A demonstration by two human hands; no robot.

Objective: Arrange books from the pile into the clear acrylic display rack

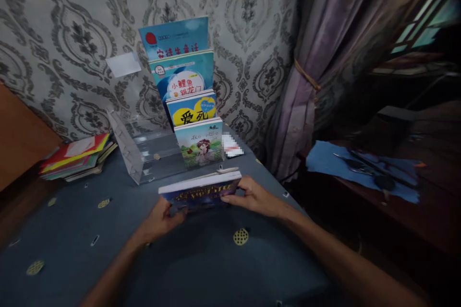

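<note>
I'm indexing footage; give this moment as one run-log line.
left hand: holds dark book; right hand: holds it too; ahead: clear rack, books at right end

It was dim, right side nearly black. Window (419, 29) glowed pale. Clear rack (126, 146) had shiny spots. Front of held book (205, 194) looked dark, smeary. Edges were blurry. Card (233, 146) had blocky squares.

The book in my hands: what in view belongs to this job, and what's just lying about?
Probably in use:
dark book, in left hand and right hand
clear stand
four books standing in it

Apparently just lying about:
colourful stack, left
blue cloth, right
</note>
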